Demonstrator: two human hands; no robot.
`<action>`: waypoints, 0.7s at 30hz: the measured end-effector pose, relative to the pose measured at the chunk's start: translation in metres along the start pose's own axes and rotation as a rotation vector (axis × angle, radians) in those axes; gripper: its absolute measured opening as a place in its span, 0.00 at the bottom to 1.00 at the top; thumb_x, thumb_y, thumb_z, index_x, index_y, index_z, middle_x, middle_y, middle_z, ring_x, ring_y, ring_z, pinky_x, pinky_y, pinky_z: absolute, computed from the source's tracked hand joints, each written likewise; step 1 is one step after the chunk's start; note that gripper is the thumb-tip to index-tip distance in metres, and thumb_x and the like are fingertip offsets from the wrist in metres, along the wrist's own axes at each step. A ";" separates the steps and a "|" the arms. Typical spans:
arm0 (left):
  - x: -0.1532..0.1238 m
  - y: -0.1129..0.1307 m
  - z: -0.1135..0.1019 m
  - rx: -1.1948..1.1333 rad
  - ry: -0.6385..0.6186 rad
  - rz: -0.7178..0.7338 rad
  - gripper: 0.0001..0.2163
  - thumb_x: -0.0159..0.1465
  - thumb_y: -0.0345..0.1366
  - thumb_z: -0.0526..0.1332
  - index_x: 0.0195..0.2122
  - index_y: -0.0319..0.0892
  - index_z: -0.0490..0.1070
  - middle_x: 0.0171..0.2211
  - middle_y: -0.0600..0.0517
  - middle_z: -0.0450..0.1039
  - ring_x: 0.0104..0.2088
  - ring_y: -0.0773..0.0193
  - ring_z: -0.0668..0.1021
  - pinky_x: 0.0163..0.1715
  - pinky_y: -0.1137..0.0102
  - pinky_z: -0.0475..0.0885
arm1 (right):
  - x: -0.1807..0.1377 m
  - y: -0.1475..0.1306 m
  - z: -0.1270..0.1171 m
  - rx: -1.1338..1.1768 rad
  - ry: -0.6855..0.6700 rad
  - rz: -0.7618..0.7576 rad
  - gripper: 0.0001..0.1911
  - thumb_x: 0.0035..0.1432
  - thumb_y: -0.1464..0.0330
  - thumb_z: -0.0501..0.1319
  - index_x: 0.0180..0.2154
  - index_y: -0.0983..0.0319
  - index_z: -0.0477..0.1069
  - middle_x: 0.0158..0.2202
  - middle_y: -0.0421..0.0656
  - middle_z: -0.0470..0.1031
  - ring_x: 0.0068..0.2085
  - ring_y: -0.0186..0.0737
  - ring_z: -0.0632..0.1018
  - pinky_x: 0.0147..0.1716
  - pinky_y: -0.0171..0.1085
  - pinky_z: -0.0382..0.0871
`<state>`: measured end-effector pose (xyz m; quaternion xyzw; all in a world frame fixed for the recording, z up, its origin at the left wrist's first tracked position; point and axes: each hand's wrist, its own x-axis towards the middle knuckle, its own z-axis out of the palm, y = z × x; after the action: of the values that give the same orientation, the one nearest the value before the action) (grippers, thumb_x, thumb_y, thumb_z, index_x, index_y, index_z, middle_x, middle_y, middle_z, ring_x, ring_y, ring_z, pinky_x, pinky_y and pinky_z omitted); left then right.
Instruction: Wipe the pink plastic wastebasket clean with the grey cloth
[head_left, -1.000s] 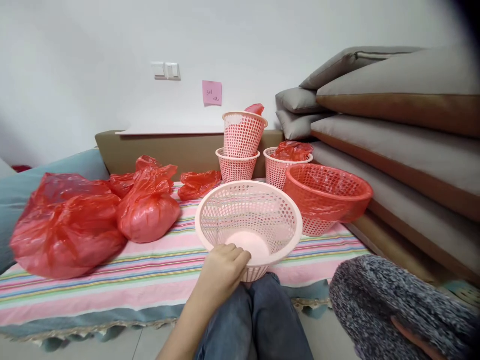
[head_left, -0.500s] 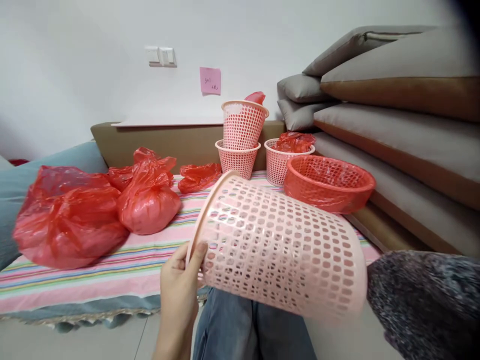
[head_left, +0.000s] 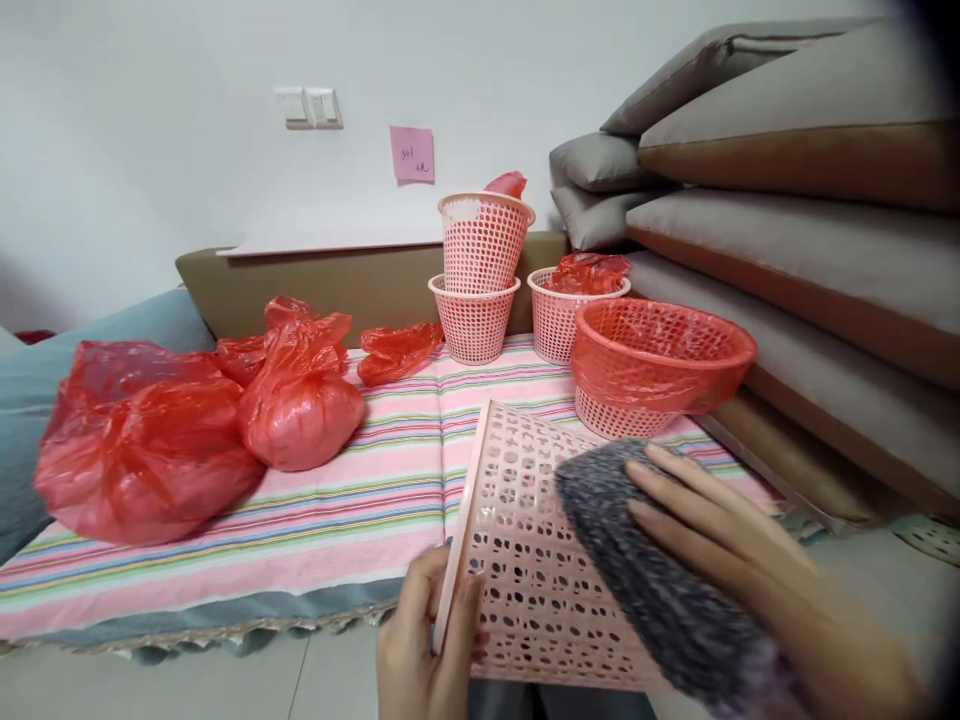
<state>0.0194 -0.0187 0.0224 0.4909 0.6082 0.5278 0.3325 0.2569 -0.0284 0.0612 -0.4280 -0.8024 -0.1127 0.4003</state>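
Observation:
A pink perforated plastic basket (head_left: 525, 540) lies tilted on its side in front of me, its mouth to the left. My left hand (head_left: 424, 640) is closed on its rim, thumb against the outer wall and fingers inside. My right hand (head_left: 720, 530) holds a fuzzy dark grey cloth (head_left: 637, 550), its fingers laid over it. The cloth rests against the basket's upper right side and hides that part and most of the base. Slight blur covers my right hand and the lower end of the cloth.
Filled red plastic bags (head_left: 150, 450) sit left on a striped cloth (head_left: 337, 520). Behind stand stacked pink baskets (head_left: 484, 245) and another pink basket (head_left: 553, 325) holding red plastic. A red basket (head_left: 660, 375) is at right, beside piled grey-brown cushions (head_left: 810, 240).
My right hand has come into view, bringing the grey cloth from the right edge onto the basket. The basket has moved down and turned, with my left hand still on its rim.

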 end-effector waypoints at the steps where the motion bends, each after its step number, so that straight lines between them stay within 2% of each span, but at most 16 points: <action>1: -0.002 0.002 0.002 0.015 0.031 0.020 0.19 0.60 0.56 0.58 0.38 0.45 0.74 0.20 0.57 0.70 0.18 0.67 0.72 0.20 0.76 0.68 | 0.013 -0.005 0.005 0.011 -0.018 -0.040 0.23 0.67 0.63 0.48 0.61 0.58 0.64 0.62 0.49 0.65 0.64 0.56 0.64 0.60 0.55 0.62; 3: -0.004 0.004 0.005 0.049 0.055 0.072 0.20 0.62 0.57 0.56 0.40 0.46 0.74 0.19 0.58 0.69 0.16 0.67 0.71 0.19 0.76 0.67 | 0.033 -0.013 0.015 0.013 -0.010 -0.110 0.25 0.64 0.70 0.48 0.62 0.61 0.62 0.63 0.48 0.64 0.66 0.56 0.60 0.63 0.57 0.58; 6: -0.006 -0.001 0.008 0.097 0.042 0.112 0.22 0.64 0.58 0.52 0.41 0.46 0.74 0.17 0.57 0.68 0.16 0.66 0.72 0.19 0.74 0.66 | 0.049 -0.021 0.032 0.016 -0.066 -0.102 0.32 0.53 0.78 0.49 0.61 0.62 0.62 0.63 0.47 0.65 0.66 0.53 0.60 0.63 0.57 0.57; 9: -0.004 -0.004 0.008 0.134 0.046 0.126 0.20 0.66 0.55 0.51 0.43 0.46 0.74 0.16 0.58 0.67 0.16 0.65 0.71 0.19 0.74 0.66 | 0.053 -0.023 0.046 0.051 -0.176 -0.067 0.39 0.44 0.80 0.50 0.61 0.63 0.62 0.64 0.46 0.64 0.67 0.52 0.59 0.63 0.58 0.58; 12: 0.002 -0.005 0.008 0.149 0.062 0.169 0.17 0.67 0.51 0.51 0.40 0.46 0.74 0.15 0.58 0.65 0.15 0.66 0.69 0.19 0.74 0.64 | 0.058 -0.020 0.053 0.082 -0.228 -0.018 0.42 0.41 0.80 0.51 0.62 0.63 0.61 0.64 0.45 0.64 0.66 0.51 0.59 0.64 0.57 0.58; 16: 0.022 -0.008 0.006 0.129 0.051 0.184 0.14 0.66 0.47 0.53 0.32 0.45 0.72 0.14 0.59 0.62 0.14 0.68 0.68 0.18 0.75 0.63 | 0.073 -0.007 0.050 0.126 -0.276 -0.019 0.41 0.41 0.82 0.52 0.61 0.63 0.63 0.62 0.44 0.66 0.65 0.47 0.63 0.64 0.52 0.60; 21: 0.057 -0.014 -0.008 0.076 -0.064 0.167 0.14 0.64 0.47 0.55 0.30 0.43 0.70 0.14 0.59 0.61 0.13 0.69 0.67 0.15 0.76 0.62 | 0.088 0.018 0.030 0.274 -0.426 -0.224 0.41 0.40 0.85 0.49 0.57 0.58 0.68 0.61 0.39 0.69 0.65 0.40 0.63 0.65 0.48 0.58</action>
<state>-0.0084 0.0329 0.0176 0.5687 0.5738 0.5145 0.2875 0.2269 0.0505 0.1038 -0.2927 -0.9186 0.0459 0.2616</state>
